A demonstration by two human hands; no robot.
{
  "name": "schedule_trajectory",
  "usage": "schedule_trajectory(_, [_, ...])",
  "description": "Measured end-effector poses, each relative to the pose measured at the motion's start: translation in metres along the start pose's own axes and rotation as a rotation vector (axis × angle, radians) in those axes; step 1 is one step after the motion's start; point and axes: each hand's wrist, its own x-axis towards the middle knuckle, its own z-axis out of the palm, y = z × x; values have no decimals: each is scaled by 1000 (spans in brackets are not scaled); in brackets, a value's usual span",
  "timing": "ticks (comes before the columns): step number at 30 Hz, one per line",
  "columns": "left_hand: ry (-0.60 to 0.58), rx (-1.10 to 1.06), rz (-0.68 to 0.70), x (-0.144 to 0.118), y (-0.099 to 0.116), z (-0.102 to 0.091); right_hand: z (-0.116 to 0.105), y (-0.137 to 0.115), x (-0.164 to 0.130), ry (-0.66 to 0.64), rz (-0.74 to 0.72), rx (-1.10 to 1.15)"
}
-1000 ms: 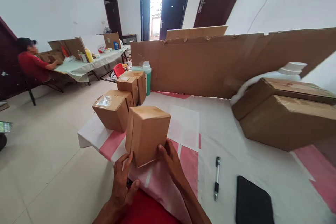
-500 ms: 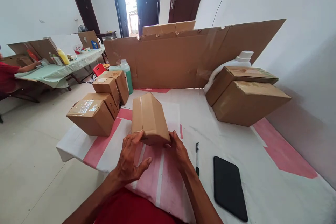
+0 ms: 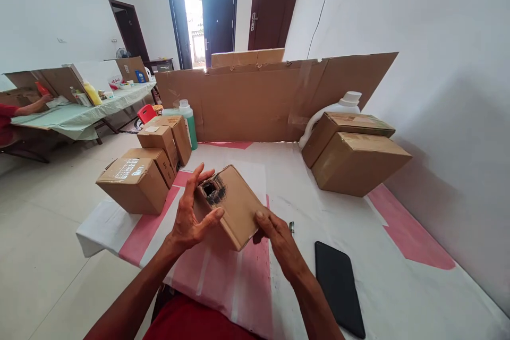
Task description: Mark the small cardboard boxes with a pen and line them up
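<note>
A cardboard box [image 3: 241, 202] is tilted above the table in front of me, its upper side showing a dark hole ringed with black scribbles near the left end. Around that left end is my left hand [image 3: 190, 211], fingers along the far edge and thumb over the near side. My right hand [image 3: 277, 231] grips the right end, thumb on top and fingers underneath. Just right of it, a pen [image 3: 292, 228] lies partly hidden by my hand and forearm. A black phone-like slab [image 3: 339, 284] rests flat nearer to me on the right.
Several cardboard boxes [image 3: 139, 183] stand at the left edge with a green liquid bottle [image 3: 189, 125]. Two more boxes [image 3: 356, 164] and a white jug [image 3: 350, 101] are at the right. A cardboard panel [image 3: 247, 106] closes the back. A person in red sits at another table [image 3: 79, 117].
The box has been turned and tipped, bringing the blackened hole into view. My left hand has moved up to its left end; my right hand keeps hold and now covers part of the pen.
</note>
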Motion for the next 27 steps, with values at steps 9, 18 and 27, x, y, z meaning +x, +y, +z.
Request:
schedule_trajectory(9, [145,63,-187,-5,-6,23,12,13,-51,14,96,-59])
schedule_trajectory(18, [-23,-14,-238,-15,9,14,45,-22,-19,307,-98,126])
schedule_trajectory(27, [-109,-138,-481,-29,28,8,45,-46,-30,450,-57,-282])
